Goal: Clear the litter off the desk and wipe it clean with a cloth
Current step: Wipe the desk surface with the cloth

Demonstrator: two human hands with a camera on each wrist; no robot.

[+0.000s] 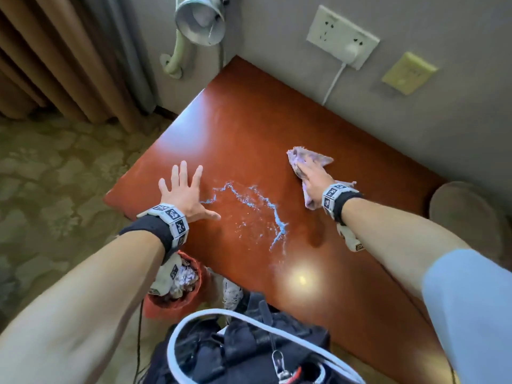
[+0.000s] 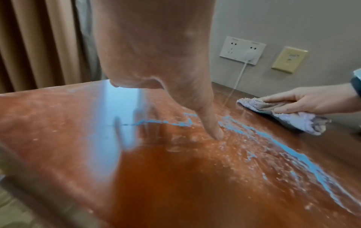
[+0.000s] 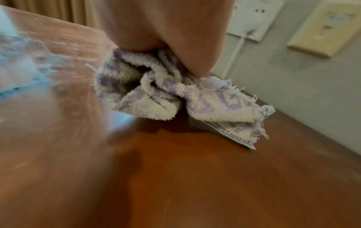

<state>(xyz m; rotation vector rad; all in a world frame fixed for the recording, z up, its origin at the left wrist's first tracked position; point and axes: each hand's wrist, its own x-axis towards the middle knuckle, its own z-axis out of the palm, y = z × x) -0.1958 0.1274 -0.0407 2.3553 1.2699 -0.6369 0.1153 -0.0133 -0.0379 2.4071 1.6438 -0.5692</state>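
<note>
The reddish-brown wooden desk (image 1: 249,120) carries a jagged blue-white streak of residue (image 1: 249,198) across its middle. My left hand (image 1: 182,189) lies flat on the desk left of the streak, fingers spread; in the left wrist view its thumb (image 2: 210,123) touches the speckled patch. My right hand (image 1: 313,178) presses a purple-and-white terry cloth (image 1: 297,157) onto the desk right of the streak, near the wall. In the left wrist view that hand (image 2: 312,100) pinches a fold of the cloth (image 2: 293,121) between thumb and fingers. The cloth (image 3: 156,95) bunches under the palm.
An orange bin (image 1: 177,300) with crumpled paper stands on the floor by the desk's near-left edge. A wall socket (image 1: 342,37) holds a plug with a white cable. A lamp (image 1: 199,20) hangs at the back, a round stool (image 1: 465,214) stands right, a dark bag (image 1: 249,342) hangs below me.
</note>
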